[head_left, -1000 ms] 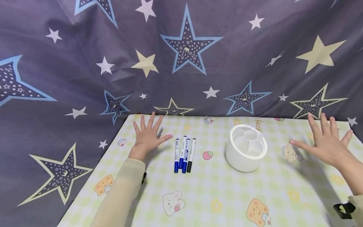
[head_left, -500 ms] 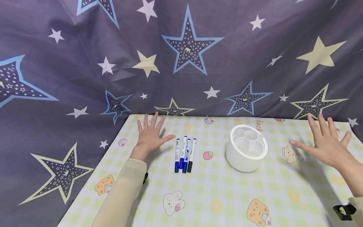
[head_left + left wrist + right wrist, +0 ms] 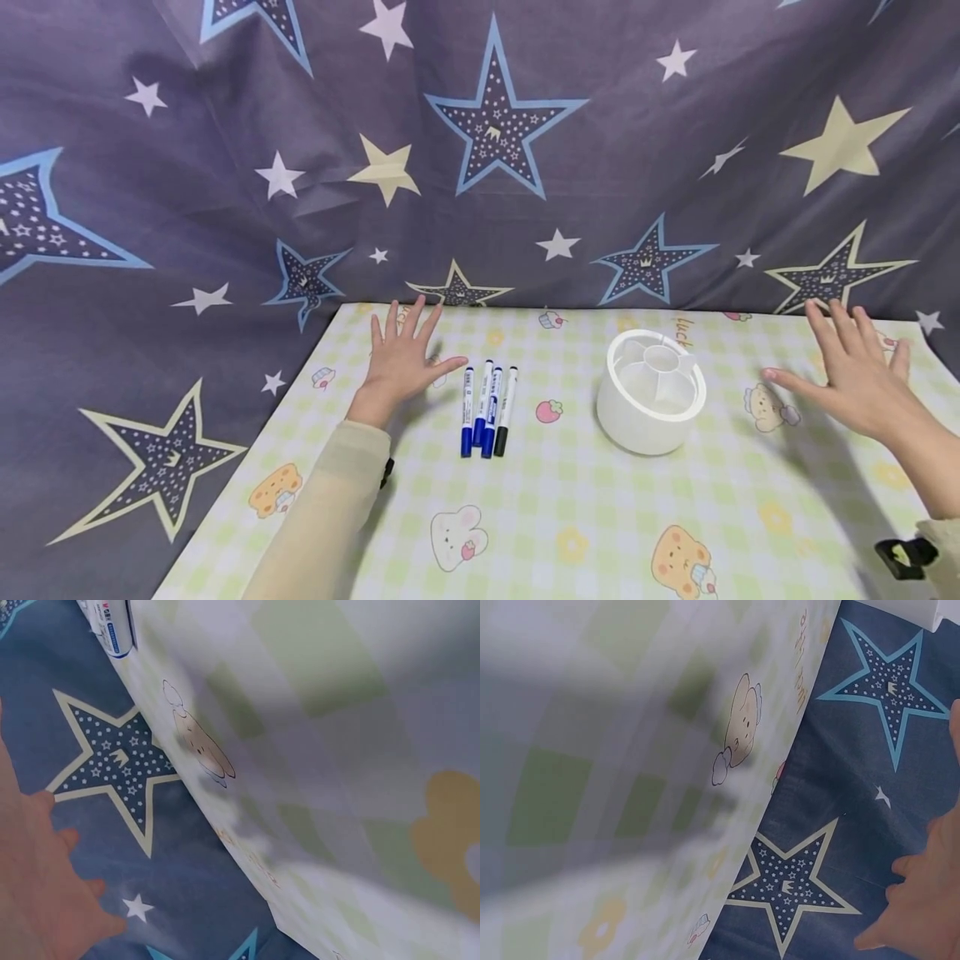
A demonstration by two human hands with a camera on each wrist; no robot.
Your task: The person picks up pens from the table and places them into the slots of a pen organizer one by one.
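Note:
Four fingers and thumb spread wide, my left hand (image 3: 397,367) hovers over the cloth at the left, holding nothing. Just right of its thumb lies a group of several whiteboard markers (image 3: 489,410), side by side with caps toward me; most caps are blue, the rightmost black. My right hand (image 3: 862,379) is also spread, above the table at the right, with nothing in it. Between the hands, nearer the right one, stands a round white organizer (image 3: 651,429) with clear dividers inside. In the left wrist view, part of a marker (image 3: 112,626) shows at the top.
A green-and-white checked tablecloth (image 3: 525,517) with cartoon prints covers the table. Behind it and along the left side hangs a dark curtain (image 3: 480,225) with stars. Black straps sit at both wrists, and the hands cast shadows on the cloth.
My left hand has drifted slightly right toward the markers. My right hand has shifted a little left, its fingers closer together. Markers and organizer stay where they were.

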